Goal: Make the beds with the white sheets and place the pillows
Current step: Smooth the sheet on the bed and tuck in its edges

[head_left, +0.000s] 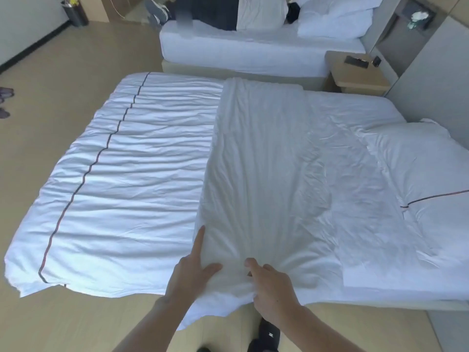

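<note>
The left hand (pixel 195 270) lies with straight, spread fingers on the near edge of the folded-back white duvet band (pixel 256 174), which runs across the middle of the near bed. The right hand (pixel 271 288) pinches a bunch of the same white cloth at the mattress edge, fingers curled on it. The rest of the wrinkled white duvet with a thin dark stripe (pixel 121 189) covers the foot side. A white pillow (pixel 421 168) lies at the head side. The second bed (pixel 253 52) stands behind, beside a beige nightstand (pixel 360 74).
</note>
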`<action>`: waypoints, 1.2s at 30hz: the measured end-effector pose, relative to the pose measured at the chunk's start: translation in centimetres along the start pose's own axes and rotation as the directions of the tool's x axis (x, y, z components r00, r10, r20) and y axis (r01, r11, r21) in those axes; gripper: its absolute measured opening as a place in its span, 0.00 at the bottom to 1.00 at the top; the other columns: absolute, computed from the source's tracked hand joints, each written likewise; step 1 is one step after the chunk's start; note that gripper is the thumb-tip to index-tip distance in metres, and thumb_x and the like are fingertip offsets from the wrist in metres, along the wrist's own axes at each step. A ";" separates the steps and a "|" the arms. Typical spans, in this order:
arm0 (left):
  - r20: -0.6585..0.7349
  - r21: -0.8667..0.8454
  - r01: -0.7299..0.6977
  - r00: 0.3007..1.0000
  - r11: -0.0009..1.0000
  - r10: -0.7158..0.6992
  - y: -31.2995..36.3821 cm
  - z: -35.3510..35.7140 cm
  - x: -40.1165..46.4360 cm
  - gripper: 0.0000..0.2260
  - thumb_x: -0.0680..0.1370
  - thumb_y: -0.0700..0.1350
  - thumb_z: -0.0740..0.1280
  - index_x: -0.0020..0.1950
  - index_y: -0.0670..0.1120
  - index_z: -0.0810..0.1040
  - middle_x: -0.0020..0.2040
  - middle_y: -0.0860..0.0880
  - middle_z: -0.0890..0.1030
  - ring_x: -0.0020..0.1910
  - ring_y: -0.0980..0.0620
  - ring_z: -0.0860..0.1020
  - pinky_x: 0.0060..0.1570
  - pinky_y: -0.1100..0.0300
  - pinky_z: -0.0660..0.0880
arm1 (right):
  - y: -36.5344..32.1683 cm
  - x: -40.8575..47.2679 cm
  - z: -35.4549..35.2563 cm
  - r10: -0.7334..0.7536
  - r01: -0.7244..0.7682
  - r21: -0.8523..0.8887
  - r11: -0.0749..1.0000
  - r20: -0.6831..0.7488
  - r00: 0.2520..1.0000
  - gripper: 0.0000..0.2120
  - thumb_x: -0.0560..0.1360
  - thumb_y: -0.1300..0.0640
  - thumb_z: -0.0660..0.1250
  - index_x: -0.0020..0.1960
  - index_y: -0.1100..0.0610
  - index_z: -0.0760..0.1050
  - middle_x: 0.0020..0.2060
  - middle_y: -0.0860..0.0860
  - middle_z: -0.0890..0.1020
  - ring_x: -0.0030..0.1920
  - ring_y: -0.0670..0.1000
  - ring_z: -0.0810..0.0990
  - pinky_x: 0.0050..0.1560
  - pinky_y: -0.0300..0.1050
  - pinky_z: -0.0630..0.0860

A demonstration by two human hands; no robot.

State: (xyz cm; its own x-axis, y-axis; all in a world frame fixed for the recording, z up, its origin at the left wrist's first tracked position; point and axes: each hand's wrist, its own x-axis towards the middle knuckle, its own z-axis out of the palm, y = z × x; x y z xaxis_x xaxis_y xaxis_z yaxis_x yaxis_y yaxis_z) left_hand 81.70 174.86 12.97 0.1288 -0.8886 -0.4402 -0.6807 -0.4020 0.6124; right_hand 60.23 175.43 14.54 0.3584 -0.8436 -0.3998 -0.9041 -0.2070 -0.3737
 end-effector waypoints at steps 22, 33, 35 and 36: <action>0.237 0.278 -0.293 0.944 0.915 0.230 4.3 24.2 1.6 0.34 0.81 0.61 0.56 0.74 0.69 0.31 0.80 0.48 0.53 0.78 0.46 0.55 0.70 0.45 0.65 | 24.6 -2.8 10.0 0.567 -0.452 0.423 0.785 -0.196 0.800 0.34 0.78 0.57 0.65 0.79 0.52 0.53 0.73 0.47 0.67 0.70 0.52 0.64 0.67 0.46 0.68; 0.320 0.242 -0.486 0.857 0.840 0.404 11.8 34.7 4.0 0.35 0.83 0.53 0.57 0.76 0.66 0.32 0.82 0.55 0.48 0.80 0.50 0.45 0.75 0.44 0.58 | 37.5 -5.8 16.4 0.791 -0.491 0.844 0.217 0.143 0.595 0.33 0.78 0.60 0.63 0.78 0.46 0.53 0.56 0.46 0.80 0.50 0.44 0.80 0.39 0.37 0.75; 0.338 0.260 -0.506 0.846 0.823 0.413 12.6 36.4 4.3 0.35 0.83 0.53 0.58 0.76 0.67 0.32 0.82 0.56 0.46 0.80 0.51 0.42 0.75 0.42 0.57 | 37.8 -5.2 17.5 0.772 -0.470 0.881 0.049 0.266 0.578 0.39 0.76 0.55 0.68 0.78 0.44 0.50 0.52 0.44 0.81 0.50 0.45 0.81 0.42 0.37 0.75; 0.344 0.268 -0.501 0.847 0.823 0.404 12.8 37.1 4.4 0.36 0.82 0.52 0.58 0.76 0.67 0.33 0.82 0.56 0.46 0.80 0.51 0.42 0.75 0.41 0.58 | 37.6 -4.7 17.8 0.758 -0.464 0.885 0.037 0.278 0.591 0.43 0.73 0.52 0.71 0.78 0.43 0.48 0.52 0.43 0.80 0.52 0.44 0.80 0.44 0.37 0.74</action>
State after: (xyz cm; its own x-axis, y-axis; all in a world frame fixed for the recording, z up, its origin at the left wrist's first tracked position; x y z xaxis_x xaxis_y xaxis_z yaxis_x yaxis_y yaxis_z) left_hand 46.81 173.98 -5.44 -0.4143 -0.8395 -0.3516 -0.8178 0.1739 0.5486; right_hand 28.72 180.46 -12.50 -0.4088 -0.5174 -0.7518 0.0064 0.8221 -0.5693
